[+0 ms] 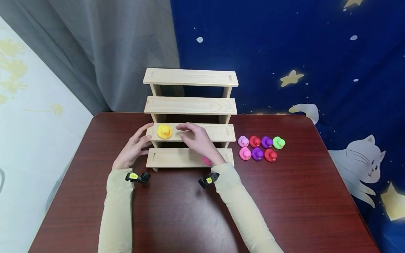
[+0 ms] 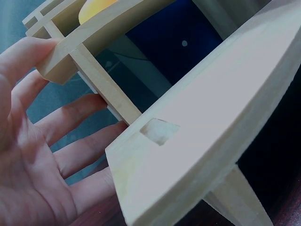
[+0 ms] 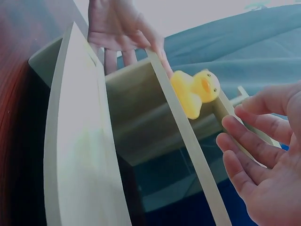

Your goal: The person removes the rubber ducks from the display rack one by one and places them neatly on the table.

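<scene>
A wooden stepped rack [image 1: 171, 157] stands on the table. On its second step from the bottom, near the left end, sits a yellow rubber duck [image 1: 165, 131]. My left hand [image 1: 133, 149] touches the left end of that step, its spread fingers [image 2: 70, 117] resting along the rack's side. To the right of the duck, my right hand [image 1: 199, 138] hovers over the same step with relaxed, slightly bent fingers and holds nothing. A gap shows between it and the duck [image 3: 195, 92] in the right wrist view. A pink duck [image 1: 207, 161] on the bottom step is partly hidden by my right wrist.
Right of the rack, two rows of small rubber ducks stand on the dark red table [image 1: 300, 196]: pink, red, purple and a green duck [image 1: 279, 142]. A grey curtain [image 1: 133, 45] and a blue starry cloth [image 1: 253, 52] hang behind the table.
</scene>
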Available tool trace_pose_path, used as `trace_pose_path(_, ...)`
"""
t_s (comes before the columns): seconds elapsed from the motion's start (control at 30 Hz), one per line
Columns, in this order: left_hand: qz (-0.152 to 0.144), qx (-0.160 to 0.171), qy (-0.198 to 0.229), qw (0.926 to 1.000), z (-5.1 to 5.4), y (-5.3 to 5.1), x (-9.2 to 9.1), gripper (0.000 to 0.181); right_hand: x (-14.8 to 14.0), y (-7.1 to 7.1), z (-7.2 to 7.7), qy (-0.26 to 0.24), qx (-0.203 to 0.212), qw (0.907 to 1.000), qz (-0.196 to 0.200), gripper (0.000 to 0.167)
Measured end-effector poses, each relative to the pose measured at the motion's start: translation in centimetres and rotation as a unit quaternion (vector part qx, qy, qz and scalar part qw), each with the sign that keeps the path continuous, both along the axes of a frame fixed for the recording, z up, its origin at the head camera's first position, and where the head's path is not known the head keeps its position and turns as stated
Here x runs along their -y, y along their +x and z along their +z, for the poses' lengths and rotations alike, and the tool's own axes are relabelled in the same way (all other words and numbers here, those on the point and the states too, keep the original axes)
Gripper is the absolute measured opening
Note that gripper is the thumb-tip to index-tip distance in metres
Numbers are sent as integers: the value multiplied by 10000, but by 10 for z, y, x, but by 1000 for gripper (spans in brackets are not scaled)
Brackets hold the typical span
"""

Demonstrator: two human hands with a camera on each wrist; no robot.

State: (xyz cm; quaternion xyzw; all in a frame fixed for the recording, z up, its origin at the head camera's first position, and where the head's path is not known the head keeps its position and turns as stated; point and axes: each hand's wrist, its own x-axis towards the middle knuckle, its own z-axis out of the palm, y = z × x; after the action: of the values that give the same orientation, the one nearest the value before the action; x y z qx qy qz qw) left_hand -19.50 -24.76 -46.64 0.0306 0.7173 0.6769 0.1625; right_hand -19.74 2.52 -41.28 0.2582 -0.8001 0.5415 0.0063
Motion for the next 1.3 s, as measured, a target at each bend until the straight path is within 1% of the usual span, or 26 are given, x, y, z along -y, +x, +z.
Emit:
trace_pose_path(0.17, 9, 36, 28, 10000, -1, -2, 1, 56, 17, -4, 3, -37, 292, 9996, 48, 30)
trace_pose_path(0.23, -3, 42, 49, 10000, -1, -2, 1, 56, 23, -6, 3, -31, 308, 9995, 100, 32)
trace_pose_path(0.3, -18, 22, 70, 10000, -1, -2, 1, 56, 29, -8, 2, -41, 218, 9996, 164, 33)
trace_pose_path(0.37, -20, 37, 76, 10000, 6, 1, -1, 56, 34, -10, 1, -15, 135, 9997, 226, 34)
trace_pose_path(0.47, -25, 59, 117, 9999, 7, 2, -2, 55, 39, -12, 0, 25, 157, 9996, 243, 35)
trace_pose_path(0.53, -10, 84, 97, 9999, 6, 1, -2, 55, 41, -12, -1, 90, 217, 9995, 221, 35)
trace_pose_path(0.6, 10, 78, 75, 9999, -1, -2, 0, 55, 41, -11, -2, 94, 274, 9994, 196, 35)
trace_pose_path(0.7, 19, 67, 43, 10000, -2, -2, -1, 55, 41, -10, -5, 59, 300, 9994, 155, 35)
trace_pose_path(0.77, 18, 77, 87, 9999, 2, 0, -1, 55, 40, -9, -6, 15, 283, 9995, 152, 35)
trace_pose_path(0.97, -18, 43, 136, 9999, 20, 8, -7, 55, 37, -5, -7, 29, 243, 9997, 78, 35)
trace_pose_path(1.03, -28, 15, 122, 9999, 22, 9, -7, 55, 36, -4, -6, 37, 250, 9997, 43, 35)
trace_pose_path(1.1, -23, 18, 125, 9999, 20, 9, -7, 55, 35, -2, -6, 9, 251, 9997, 19, 34)
trace_pose_path(1.3, -6, 19, 179, 9998, 2, 1, -1, 53, 31, 3, -7, -211, 272, 9994, -84, 32)
